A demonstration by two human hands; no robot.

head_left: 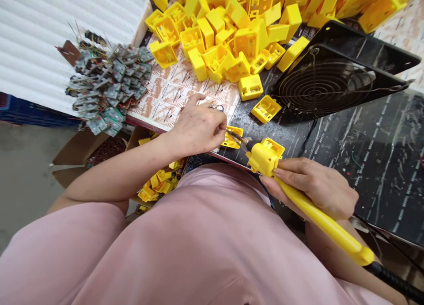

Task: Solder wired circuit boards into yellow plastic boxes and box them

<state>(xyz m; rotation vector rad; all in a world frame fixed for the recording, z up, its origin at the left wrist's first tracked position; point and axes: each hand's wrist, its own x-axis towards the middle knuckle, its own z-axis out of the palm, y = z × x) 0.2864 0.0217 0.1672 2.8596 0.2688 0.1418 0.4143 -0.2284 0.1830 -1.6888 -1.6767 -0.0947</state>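
Observation:
My left hand (200, 124), with a ring on one finger, is at the table's front edge with its thumb and fingers pinched together. What they pinch is hidden. Beside those fingertips lies a small yellow plastic housing (236, 137), partly covered. My right hand (313, 185) grips a yellow soldering iron (308, 207) with a black cord. Its dark collar and metal tip point left, reaching over the housing near my left fingers. Another yellow housing (275, 146) sits just behind the iron's front. Two more, an open housing (266, 109) and a slotted housing (251, 87), stand farther back.
A big heap of yellow housings (215, 40) spreads across the back. Wired circuit boards (112, 77) are piled at left beside white foam (99, 13). A black fan (327, 81) stands at right on the dark tabletop (374, 146). Below the edge, a box holds more yellow parts (159, 183).

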